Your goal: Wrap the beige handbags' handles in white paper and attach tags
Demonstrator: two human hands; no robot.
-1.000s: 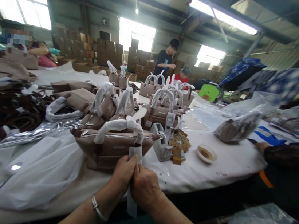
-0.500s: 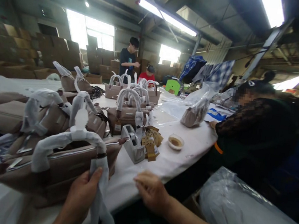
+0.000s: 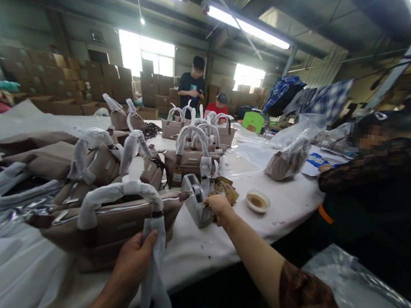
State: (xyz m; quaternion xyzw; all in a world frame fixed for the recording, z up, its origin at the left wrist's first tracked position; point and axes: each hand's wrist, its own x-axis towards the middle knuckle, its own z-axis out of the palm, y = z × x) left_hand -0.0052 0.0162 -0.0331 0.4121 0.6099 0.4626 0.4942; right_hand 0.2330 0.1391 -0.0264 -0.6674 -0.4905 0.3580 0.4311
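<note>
In front of me a taupe handbag (image 3: 120, 228) sits on the table, its upright handle (image 3: 125, 191) wrapped in white paper. My left hand (image 3: 135, 256) pinches a loose white paper strip (image 3: 152, 268) hanging at the handle's right base, thumb on top. My right hand (image 3: 219, 209) reaches to the front end of a grey tape dispenser (image 3: 196, 206), its fingers closed together at the edge. Whether tape is between those fingertips is too small to see. Brown paper tags (image 3: 229, 190) lie in a pile just behind this hand.
More wrapped handbags (image 3: 101, 165) crowd the left and back of the table. A shallow dish (image 3: 258, 201) stands right of the tags. Beyond it is a plastic-covered bag (image 3: 288, 160). A co-worker (image 3: 387, 183) sits at the right; clear plastic (image 3: 357, 290) lies at lower right.
My right hand has moved forward from the table's front edge to the tape dispenser. My left hand keeps its hold on the paper strip. The view has turned left.
</note>
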